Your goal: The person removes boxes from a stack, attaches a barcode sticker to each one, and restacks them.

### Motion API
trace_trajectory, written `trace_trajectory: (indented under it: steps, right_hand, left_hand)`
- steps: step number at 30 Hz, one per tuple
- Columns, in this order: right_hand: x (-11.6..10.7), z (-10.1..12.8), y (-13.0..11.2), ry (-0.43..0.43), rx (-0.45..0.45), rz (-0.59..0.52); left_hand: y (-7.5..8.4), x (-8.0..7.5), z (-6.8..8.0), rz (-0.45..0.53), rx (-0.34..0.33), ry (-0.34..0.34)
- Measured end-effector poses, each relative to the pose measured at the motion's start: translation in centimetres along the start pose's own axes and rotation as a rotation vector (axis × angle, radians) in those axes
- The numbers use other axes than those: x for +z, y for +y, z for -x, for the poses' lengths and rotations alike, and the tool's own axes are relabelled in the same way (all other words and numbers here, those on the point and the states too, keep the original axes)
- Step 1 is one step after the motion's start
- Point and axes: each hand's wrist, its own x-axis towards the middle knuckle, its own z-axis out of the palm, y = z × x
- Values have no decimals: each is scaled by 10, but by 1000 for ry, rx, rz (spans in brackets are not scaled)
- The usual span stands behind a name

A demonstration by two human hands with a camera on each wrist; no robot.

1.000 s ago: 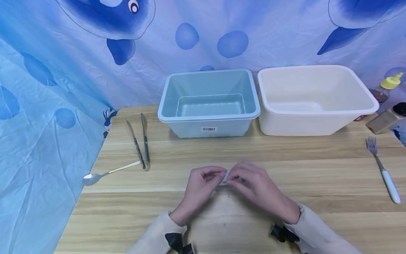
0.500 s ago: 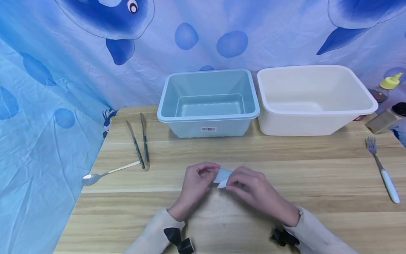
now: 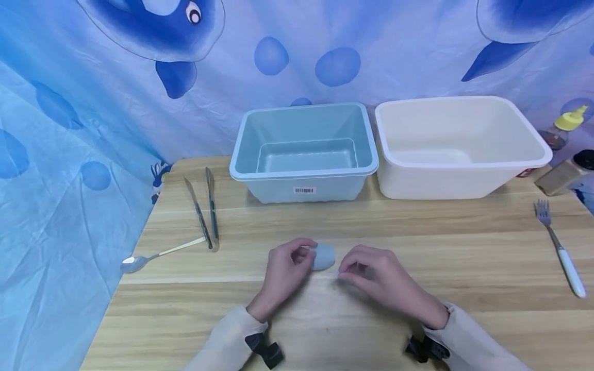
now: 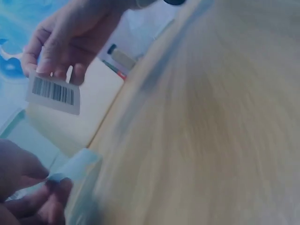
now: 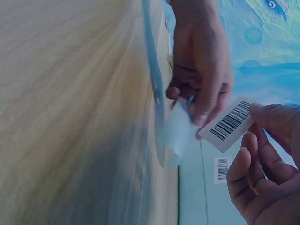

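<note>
My left hand [image 3: 287, 275] pinches a small light-blue piece of backing paper [image 3: 323, 257], its free end curling toward the right. Just to the right, my right hand [image 3: 382, 281] pinches a white barcode sticker [image 5: 228, 124] at one end between thumb and fingers. The sticker's printed bars show in both wrist views; in the head view it is hardly visible behind the fingers. Sticker and backing paper [image 4: 77, 164] are apart in the left wrist view. Both hands are over the middle of the wooden table [image 3: 297, 221].
Behind the hands stand a light-blue bin [image 3: 303, 185] with a barcode label and a white bin [image 3: 431, 183]. Tongs [image 3: 211, 206] and a spoon [image 3: 134, 263] lie at left. A fork [image 3: 563, 252] and two bottles, one yellow-capped [image 3: 571, 119], are at right.
My hands have drawn apart. The sticker, half lifted from the backing paper half a second ago, is now off it in my right hand, while the paper stays in my left.
</note>
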Motion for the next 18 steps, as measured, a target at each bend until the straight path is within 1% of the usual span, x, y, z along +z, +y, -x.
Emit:
trace_trajectory:
  steps: [3, 5, 8, 10, 11, 12, 14, 16, 18]
  right_hand:
    - [-1, 0, 2, 1, 15, 2]
    - [-1, 0, 3, 3, 33, 9]
    - [-1, -1, 4, 10, 58, 24]
    - [-1, -1, 4, 17, 70, 34]
    - [-1, -1, 5, 21, 73, 40]
    - [-1, -1, 5, 23, 77, 45]
    - [-2, -2, 5, 29, 86, 58]
    - [-3, -2, 5, 33, 95, 71]
    - [-4, -3, 6, 40, 105, 85]
  left_hand:
    - [-1, 0, 1, -101, 10, -33]
    - [1, -1, 3, -194, 27, -32]
    - [9, -2, 6, -360, 74, 3]
    - [14, -3, 7, -440, 126, 40]
    - [16, -4, 7, -459, 163, 55]
    - [18, -4, 8, -458, 204, 65]
    - [23, -5, 8, -404, 303, 59]
    - [26, -5, 9, -321, 404, 29]
    - [29, -4, 9, -239, 474, -15]
